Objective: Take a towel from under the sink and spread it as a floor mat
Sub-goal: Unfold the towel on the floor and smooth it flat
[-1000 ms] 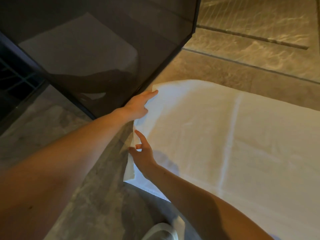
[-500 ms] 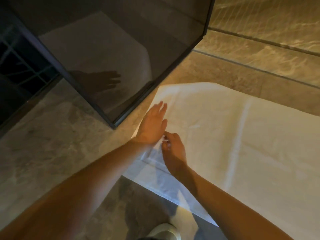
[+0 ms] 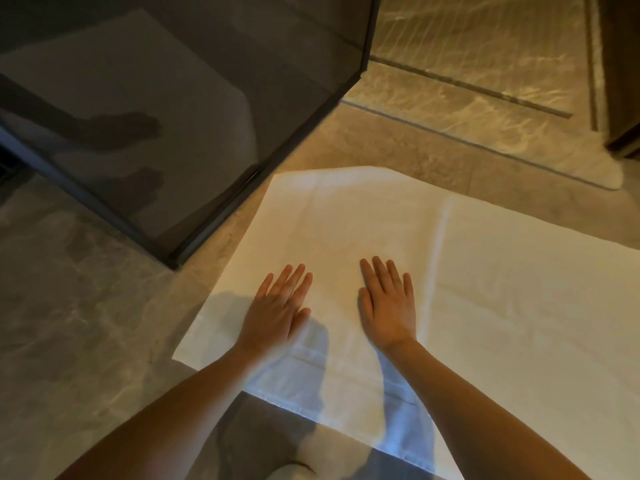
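A white towel [image 3: 502, 289] lies spread flat on the stone floor, reaching from the middle of the view out past the right edge. My left hand [image 3: 277, 306] rests palm down on the towel near its left end, fingers apart. My right hand [image 3: 389, 303] lies flat on the towel a little to the right, fingers apart too. Neither hand grips anything. A faint fold line runs across the towel to the right of my right hand.
A dark glass panel [image 3: 173, 116] with a black frame stands at the upper left, its corner close to the towel's left edge. A raised stone step [image 3: 467, 81] with a drain slot crosses the top right. A pale shoe tip [image 3: 291, 471] shows at the bottom.
Both hands have left the towel's left edge and corner and moved inward; they now lie flat and apart on the spread towel. The folded edge now lies flat.
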Action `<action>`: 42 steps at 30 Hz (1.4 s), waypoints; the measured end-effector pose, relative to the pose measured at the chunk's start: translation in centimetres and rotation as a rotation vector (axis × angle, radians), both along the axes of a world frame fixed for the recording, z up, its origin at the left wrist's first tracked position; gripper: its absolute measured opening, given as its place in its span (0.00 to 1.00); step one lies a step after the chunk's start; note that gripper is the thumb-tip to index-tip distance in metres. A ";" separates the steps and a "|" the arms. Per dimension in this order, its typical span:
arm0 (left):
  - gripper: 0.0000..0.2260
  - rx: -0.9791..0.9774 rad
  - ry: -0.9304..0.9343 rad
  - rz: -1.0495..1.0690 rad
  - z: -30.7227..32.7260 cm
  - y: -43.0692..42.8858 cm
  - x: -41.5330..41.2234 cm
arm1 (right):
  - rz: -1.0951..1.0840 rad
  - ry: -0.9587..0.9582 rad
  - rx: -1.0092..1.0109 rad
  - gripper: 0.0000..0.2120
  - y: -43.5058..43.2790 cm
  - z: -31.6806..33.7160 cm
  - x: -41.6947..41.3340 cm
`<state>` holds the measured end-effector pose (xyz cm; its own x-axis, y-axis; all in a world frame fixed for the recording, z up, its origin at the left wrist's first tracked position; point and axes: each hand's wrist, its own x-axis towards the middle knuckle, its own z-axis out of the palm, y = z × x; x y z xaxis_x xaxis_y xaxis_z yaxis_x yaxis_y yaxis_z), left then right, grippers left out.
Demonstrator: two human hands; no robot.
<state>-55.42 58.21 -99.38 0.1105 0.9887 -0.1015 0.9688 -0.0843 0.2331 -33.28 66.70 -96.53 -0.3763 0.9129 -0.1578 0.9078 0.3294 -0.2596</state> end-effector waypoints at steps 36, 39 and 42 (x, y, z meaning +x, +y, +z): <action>0.15 0.088 -0.180 0.388 4.3 25.3 -5.2 | -0.030 -0.014 -0.013 0.28 0.6 -2.1 0.5; 0.16 0.105 -0.350 0.512 4.9 24.7 -4.8 | -0.028 -0.017 -0.001 0.29 0.5 -2.3 0.6; 0.09 0.063 -0.394 0.538 5.8 24.6 -4.6 | -0.032 -0.009 0.009 0.29 0.6 -2.3 0.6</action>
<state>-60.04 82.82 -93.58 -0.3830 0.9189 -0.0945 0.7229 0.3618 0.5886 -32.69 67.27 -98.85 -0.3454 0.9259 -0.1531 0.9203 0.3022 -0.2486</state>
